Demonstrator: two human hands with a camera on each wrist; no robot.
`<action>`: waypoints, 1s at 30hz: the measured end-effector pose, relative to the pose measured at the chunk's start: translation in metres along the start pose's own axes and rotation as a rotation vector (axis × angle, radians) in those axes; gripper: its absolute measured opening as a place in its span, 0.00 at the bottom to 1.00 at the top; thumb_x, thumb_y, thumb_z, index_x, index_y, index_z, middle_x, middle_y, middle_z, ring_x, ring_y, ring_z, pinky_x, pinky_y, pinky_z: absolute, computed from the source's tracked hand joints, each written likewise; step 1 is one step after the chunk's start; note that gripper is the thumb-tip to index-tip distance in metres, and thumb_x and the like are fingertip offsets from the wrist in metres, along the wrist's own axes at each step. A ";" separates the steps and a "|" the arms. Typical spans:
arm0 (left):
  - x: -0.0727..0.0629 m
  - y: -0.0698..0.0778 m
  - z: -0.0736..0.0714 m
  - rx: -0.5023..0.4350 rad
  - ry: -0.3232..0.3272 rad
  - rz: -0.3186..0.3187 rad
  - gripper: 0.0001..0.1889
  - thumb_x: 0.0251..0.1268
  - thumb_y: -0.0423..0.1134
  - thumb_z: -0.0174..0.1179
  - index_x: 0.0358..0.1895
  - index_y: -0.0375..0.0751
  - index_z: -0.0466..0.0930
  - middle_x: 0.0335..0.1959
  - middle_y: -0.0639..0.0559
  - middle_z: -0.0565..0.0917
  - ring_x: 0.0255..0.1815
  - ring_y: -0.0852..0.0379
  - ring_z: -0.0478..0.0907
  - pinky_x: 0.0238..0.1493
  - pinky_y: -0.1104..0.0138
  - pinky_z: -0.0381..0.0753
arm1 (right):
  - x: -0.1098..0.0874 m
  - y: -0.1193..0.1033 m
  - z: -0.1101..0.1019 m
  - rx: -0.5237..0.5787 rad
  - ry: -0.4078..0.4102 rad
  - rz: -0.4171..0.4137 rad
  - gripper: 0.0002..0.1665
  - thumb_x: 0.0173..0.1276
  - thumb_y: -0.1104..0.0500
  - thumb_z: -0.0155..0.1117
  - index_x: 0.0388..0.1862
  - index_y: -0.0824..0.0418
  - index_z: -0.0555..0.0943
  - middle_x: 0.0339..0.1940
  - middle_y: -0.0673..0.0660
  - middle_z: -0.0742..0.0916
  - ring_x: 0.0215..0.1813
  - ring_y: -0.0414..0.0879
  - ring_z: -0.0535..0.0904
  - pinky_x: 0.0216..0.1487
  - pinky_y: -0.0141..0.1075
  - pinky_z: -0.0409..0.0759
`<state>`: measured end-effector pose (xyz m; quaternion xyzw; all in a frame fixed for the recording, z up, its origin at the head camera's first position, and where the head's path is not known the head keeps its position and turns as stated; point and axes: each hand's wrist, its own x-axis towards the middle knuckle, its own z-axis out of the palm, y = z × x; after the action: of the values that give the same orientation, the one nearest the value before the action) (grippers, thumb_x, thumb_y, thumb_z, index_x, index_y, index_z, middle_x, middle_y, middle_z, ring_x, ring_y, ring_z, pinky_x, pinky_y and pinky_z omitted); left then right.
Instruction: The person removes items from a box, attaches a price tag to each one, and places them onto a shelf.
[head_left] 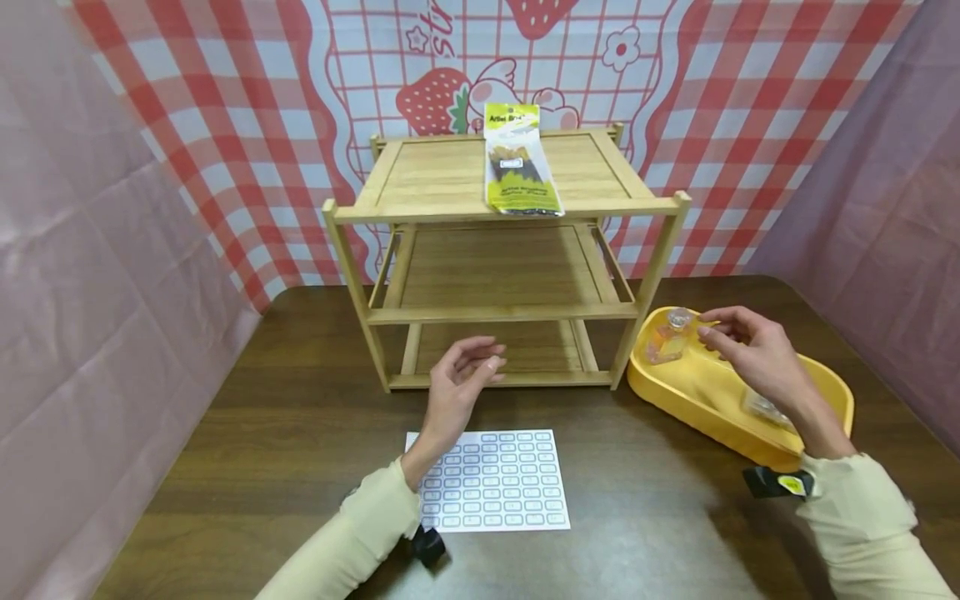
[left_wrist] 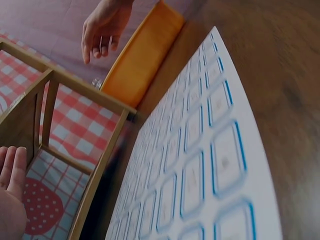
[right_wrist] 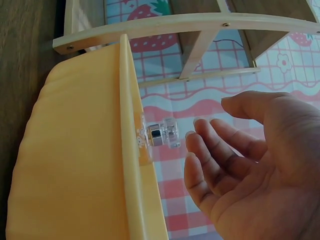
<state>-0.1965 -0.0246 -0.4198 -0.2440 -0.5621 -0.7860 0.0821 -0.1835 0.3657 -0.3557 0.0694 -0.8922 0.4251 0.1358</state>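
Apparently, bottle stands in yellow tray near rack, walls likely limiting tipping; right hand just beside, fingers parted, empty. Left hand loosely curved, empty. Printed sheet flat on surface, probably for easy reach.

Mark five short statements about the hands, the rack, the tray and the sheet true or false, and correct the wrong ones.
1. The glass bottle is in the yellow tray. True.
2. The right hand is gripping the glass bottle. False: the right wrist view shows a gap between its fingers and the bottle.
3. The left hand holds nothing. True.
4. The brush packet lies on the bottom shelf of the wooden rack. False: it lies on the top shelf.
5. The printed sheet lies on the table, outside the yellow tray. True.
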 end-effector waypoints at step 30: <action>0.002 -0.015 0.070 -0.124 -0.079 -0.294 0.20 0.72 0.22 0.58 0.64 0.17 0.70 0.57 0.30 0.80 0.55 0.46 0.82 0.54 0.58 0.85 | 0.011 0.016 0.008 -0.122 -0.039 -0.007 0.21 0.76 0.63 0.64 0.61 0.75 0.75 0.50 0.73 0.83 0.40 0.20 0.72 0.37 0.18 0.74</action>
<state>-0.1836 0.0461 -0.4143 -0.1943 -0.5451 -0.8124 -0.0713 -0.1989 0.3695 -0.3692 0.0723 -0.9187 0.3681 0.1240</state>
